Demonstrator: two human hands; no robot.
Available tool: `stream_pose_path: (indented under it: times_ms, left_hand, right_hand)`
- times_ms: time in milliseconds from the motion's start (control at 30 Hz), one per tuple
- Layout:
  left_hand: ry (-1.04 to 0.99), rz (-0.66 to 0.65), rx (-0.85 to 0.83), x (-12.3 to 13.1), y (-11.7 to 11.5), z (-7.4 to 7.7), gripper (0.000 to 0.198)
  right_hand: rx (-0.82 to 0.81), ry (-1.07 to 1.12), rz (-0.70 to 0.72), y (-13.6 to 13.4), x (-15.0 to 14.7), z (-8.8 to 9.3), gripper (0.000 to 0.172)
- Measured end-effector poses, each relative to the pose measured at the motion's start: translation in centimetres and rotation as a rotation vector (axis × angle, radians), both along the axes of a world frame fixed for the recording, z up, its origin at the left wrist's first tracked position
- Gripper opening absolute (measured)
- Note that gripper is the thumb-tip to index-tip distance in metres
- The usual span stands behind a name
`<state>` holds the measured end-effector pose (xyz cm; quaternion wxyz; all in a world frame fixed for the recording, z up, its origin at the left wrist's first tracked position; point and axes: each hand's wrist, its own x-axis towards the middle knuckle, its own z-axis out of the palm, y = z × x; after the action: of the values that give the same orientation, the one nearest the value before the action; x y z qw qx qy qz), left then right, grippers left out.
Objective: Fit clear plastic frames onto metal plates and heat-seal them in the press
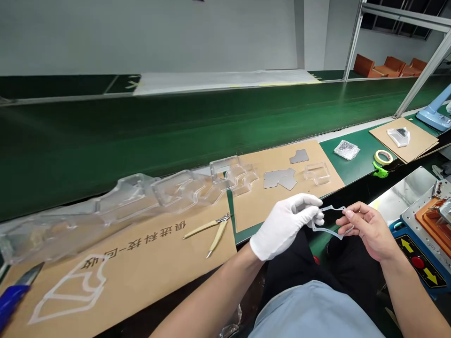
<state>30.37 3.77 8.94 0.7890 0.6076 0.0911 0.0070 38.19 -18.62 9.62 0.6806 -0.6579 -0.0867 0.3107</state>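
Between my two hands is a thin, pale frame-shaped gasket (327, 230) with an open middle. My left hand (291, 223), in a white glove, pinches its left side. Bare fingers of my right hand (366, 227) grip the opposite side. Just beyond them on cardboard lie flat grey plates (276, 178), one overlapping another, a separate grey plate (299, 156) and a clear plastic tray (317, 173). Cutting pliers (211, 230) with cream handles rest, jaws together, on the left cardboard, near a white frame-shaped piece (72, 295).
Clear moulded trays (127, 197) line the bench's back edge. A blue-handled knife (17, 291) lies far left. To the right are a tape roll (383, 157), a green clip-like tool (380, 171), a bubble-wrap packet (347, 149) and a machine (423, 244) with arrow buttons.
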Motion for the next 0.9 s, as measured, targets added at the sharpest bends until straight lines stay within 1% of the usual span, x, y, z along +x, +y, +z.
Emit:
stream_pose_path:
  times_ms: [200,333,433,600,767,833,900]
  left_hand:
    - [0.003,-0.091,-0.001,0.9,-0.8,0.5,0.038]
    - [0.029,-0.102,0.002,1.2,-0.8,1.1,0.039]
    - [0.018,-0.127,-0.015,1.4,-0.8,1.2,0.040]
    - [0.007,-0.165,-0.048,2.0,-1.9,0.2,0.051]
    - [0.051,-0.196,-0.002,3.0,-3.9,-0.9,0.058]
    - [0.054,-0.216,0.030,3.3,-4.4,-1.1,0.059]
    - [0.055,-0.233,0.052,3.5,-4.6,-1.2,0.055]
  right_hand:
    - [0.065,0.048,-0.019,0.5,0.2,0.5,0.042]
    - [0.082,0.052,-0.054,-0.1,0.4,0.9,0.042]
    - [0.089,0.073,-0.082,-0.6,0.6,1.1,0.043]
    - [0.109,0.101,-0.093,-0.9,0.6,1.2,0.044]
    - [0.116,0.097,-0.112,-1.5,0.6,1.4,0.042]
    - [0.121,0.082,-0.126,-1.9,0.6,1.6,0.040]
    - [0.126,0.058,-0.145,-2.3,0.6,2.0,0.037]
